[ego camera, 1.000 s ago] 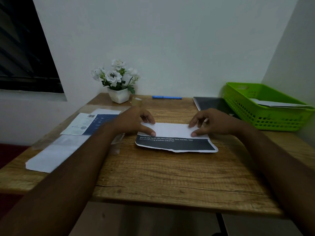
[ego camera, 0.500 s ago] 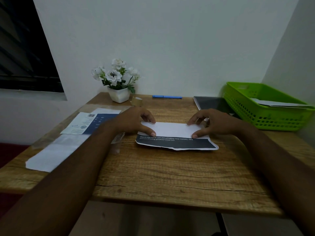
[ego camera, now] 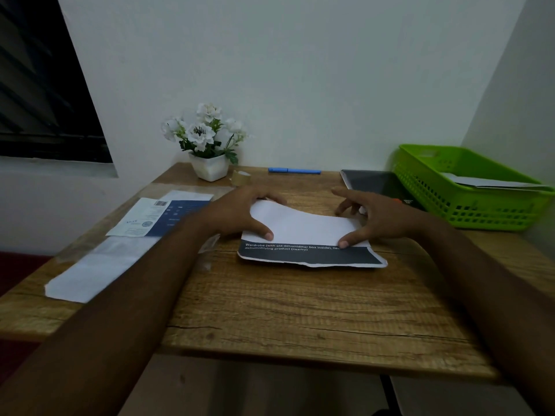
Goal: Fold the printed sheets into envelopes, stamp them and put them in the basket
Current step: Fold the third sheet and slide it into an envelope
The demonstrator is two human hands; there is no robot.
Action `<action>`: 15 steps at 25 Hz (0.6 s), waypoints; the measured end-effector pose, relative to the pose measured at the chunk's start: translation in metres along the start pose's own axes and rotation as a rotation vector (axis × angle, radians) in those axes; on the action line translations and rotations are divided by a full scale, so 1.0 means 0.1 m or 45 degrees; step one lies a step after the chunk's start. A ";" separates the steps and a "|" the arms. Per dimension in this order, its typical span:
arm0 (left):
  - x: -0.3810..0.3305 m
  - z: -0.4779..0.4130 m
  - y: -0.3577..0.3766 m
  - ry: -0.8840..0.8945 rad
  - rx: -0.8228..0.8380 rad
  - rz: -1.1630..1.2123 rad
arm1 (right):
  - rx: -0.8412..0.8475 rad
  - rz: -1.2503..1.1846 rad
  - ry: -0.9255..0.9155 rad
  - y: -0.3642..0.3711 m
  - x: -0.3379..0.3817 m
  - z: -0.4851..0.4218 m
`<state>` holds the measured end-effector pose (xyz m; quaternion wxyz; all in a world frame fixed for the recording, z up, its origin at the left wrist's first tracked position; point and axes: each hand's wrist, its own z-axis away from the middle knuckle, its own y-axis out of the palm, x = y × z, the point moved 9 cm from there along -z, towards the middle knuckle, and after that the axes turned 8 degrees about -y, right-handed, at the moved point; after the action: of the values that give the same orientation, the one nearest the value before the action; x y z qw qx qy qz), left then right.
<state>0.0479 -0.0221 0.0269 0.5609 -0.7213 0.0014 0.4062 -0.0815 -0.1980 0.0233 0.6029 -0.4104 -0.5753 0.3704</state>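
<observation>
A printed sheet (ego camera: 303,226) lies in the middle of the wooden table (ego camera: 300,310), folded so its white back faces up. A dark printed strip with white text shows along its near edge. My left hand (ego camera: 237,214) holds the flap's left end, thumb on top and fingers curled over the far edge, which bulges upward. My right hand (ego camera: 378,219) holds the right end with the thumb pressed on the flap's near edge and the fingers spread and raised. The green basket (ego camera: 480,214) stands at the far right with white folded paper (ego camera: 486,183) inside.
More printed sheets (ego camera: 162,216) and a plain white sheet (ego camera: 99,268) lie along the table's left side. A white flower pot (ego camera: 210,168), a tape roll (ego camera: 240,177), a blue pen (ego camera: 294,170) and a dark flat pad (ego camera: 372,183) sit at the back.
The flap lay flat under both hands; its far left part now bulges up. My right fingers have lifted and spread, and both thumbs stay on the near edge.
</observation>
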 end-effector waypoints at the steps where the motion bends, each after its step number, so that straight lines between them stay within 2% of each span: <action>1: 0.00 0.00 -0.01 -0.002 -0.008 0.031 | -0.029 -0.003 -0.002 -0.01 -0.02 -0.01; 9: -0.06 0.05 -0.26 0.089 -0.302 0.246 | -0.524 -0.070 -0.203 -0.37 0.01 0.02; 11: -0.05 0.05 -0.27 0.100 -0.313 0.280 | -0.516 -0.060 -0.218 -0.38 0.01 0.02; 15: -0.06 0.05 -0.20 0.107 -0.246 0.231 | -0.328 -0.018 -0.224 -0.26 0.06 -0.01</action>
<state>0.0502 -0.0131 0.0462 0.4495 -0.7852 0.0510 0.4228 -0.0810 -0.2029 0.0491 0.4952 -0.4462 -0.6714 0.3238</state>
